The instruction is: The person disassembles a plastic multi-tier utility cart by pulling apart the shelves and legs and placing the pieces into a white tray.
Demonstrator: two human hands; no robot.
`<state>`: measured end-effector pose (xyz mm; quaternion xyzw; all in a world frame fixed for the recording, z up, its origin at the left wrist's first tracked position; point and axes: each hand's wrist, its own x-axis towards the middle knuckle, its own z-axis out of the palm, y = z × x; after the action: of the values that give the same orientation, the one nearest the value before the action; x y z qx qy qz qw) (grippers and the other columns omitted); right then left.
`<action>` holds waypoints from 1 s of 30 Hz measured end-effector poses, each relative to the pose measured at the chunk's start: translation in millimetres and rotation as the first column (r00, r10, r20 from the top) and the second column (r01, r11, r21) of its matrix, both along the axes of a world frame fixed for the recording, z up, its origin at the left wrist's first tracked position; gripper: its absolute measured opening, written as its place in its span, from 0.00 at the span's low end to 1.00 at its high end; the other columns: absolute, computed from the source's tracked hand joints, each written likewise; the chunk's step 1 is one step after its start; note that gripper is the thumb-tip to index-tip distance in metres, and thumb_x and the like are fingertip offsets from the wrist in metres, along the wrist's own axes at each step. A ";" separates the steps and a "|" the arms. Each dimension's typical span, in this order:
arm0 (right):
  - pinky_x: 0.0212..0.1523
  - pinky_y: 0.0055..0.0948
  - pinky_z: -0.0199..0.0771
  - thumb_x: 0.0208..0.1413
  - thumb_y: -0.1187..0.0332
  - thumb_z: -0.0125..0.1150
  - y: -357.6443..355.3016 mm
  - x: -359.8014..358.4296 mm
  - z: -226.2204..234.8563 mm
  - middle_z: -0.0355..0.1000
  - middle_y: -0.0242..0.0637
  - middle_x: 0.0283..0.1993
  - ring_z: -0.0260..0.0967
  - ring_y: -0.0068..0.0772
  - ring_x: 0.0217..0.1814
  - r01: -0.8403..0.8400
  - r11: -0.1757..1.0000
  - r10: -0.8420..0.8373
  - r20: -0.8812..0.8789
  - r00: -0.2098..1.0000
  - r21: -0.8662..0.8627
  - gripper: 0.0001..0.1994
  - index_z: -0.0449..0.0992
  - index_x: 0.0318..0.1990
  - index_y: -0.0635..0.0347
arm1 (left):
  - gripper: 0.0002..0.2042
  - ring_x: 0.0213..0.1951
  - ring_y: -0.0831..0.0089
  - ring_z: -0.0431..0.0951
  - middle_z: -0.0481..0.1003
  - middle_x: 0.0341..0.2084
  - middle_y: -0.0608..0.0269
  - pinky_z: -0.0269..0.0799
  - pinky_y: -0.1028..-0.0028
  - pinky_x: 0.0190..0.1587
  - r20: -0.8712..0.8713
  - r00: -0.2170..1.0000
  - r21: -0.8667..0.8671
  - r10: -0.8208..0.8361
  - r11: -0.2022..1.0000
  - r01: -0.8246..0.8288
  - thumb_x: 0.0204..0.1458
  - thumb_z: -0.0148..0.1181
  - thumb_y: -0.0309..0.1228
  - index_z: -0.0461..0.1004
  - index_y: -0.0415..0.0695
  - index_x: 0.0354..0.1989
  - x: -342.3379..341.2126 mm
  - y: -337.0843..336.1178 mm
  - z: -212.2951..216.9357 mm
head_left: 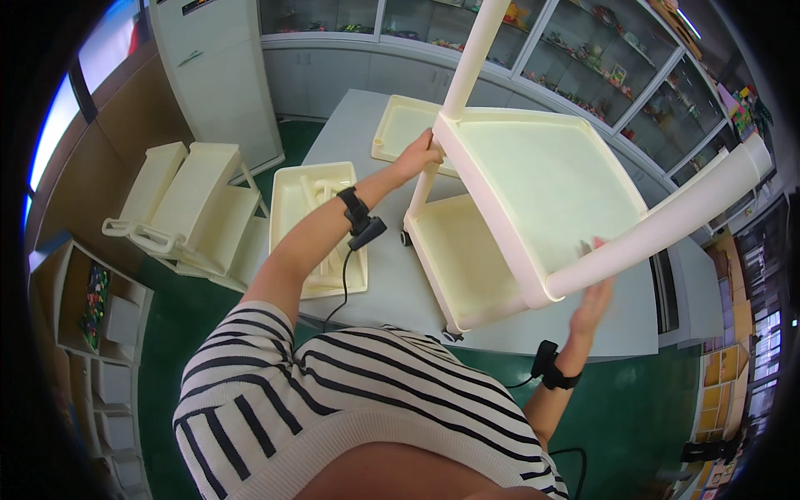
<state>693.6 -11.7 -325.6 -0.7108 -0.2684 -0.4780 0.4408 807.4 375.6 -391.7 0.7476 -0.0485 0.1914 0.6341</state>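
A white shirt (400, 364) with dark stripes, short sleeves (237, 354) and a ribbed collar (333, 437); each wrist wears a black strap (350, 200), boxy device (367, 235) and thin cable (345, 279).

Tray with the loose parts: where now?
Head view: the tray is at the left edge of the table, partly behind the left forearm, left of the cart.

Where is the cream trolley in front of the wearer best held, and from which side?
Probably by its two raised posts, just above the upper tray: left hand from the left, right hand from the right. They're round, and rise from either end of one tray edge.
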 end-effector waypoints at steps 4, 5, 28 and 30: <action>0.59 0.44 0.55 0.57 0.56 0.41 11.0 8.8 -7.0 0.67 0.49 0.51 0.62 0.48 0.55 -0.051 0.915 0.041 -0.034 0.999 -0.400 0.22 0.72 0.45 0.68 | 0.32 0.53 0.68 0.63 0.65 0.50 0.57 0.59 0.68 0.54 -0.056 0.975 -0.214 -0.215 0.956 0.198 0.39 0.51 0.33 0.55 0.42 0.58 -0.3 12.0 32.1; 0.60 0.47 0.52 0.57 0.54 0.40 12.1 11.7 -7.0 0.70 0.47 0.46 0.64 0.49 0.53 0.004 0.909 0.001 0.012 1.000 -0.417 0.23 0.74 0.41 0.66 | 0.36 0.54 0.69 0.63 0.64 0.52 0.59 0.59 0.69 0.55 -0.055 0.987 -0.258 -0.154 0.957 0.135 0.38 0.50 0.32 0.51 0.44 0.62 -2.9 7.5 40.8; 0.37 0.41 0.71 0.51 0.59 0.37 26.2 42.6 -35.3 0.75 0.45 0.27 0.72 0.47 0.30 0.014 0.999 -0.006 0.178 0.984 -0.043 0.23 0.79 0.26 0.66 | 0.15 0.13 0.80 0.61 0.61 0.10 0.68 0.57 0.77 0.17 0.139 0.990 -0.129 0.014 0.992 0.004 0.47 0.60 0.33 0.64 0.41 0.16 12.1 -11.5 134.8; 0.38 0.41 0.71 0.51 0.59 0.37 28.5 42.1 -36.5 0.75 0.45 0.27 0.72 0.47 0.31 -0.036 0.999 0.038 0.170 0.985 -0.019 0.23 0.79 0.26 0.66 | 0.13 0.13 0.80 0.60 0.60 0.11 0.69 0.56 0.77 0.17 0.086 0.958 -0.228 -0.274 0.930 0.287 0.46 0.60 0.31 0.63 0.42 0.16 15.1 11.1 140.0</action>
<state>735.7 16.8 -362.2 -0.6657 -0.3222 -0.5267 0.4192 822.5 386.8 -251.7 0.6460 -0.1481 0.1230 0.7386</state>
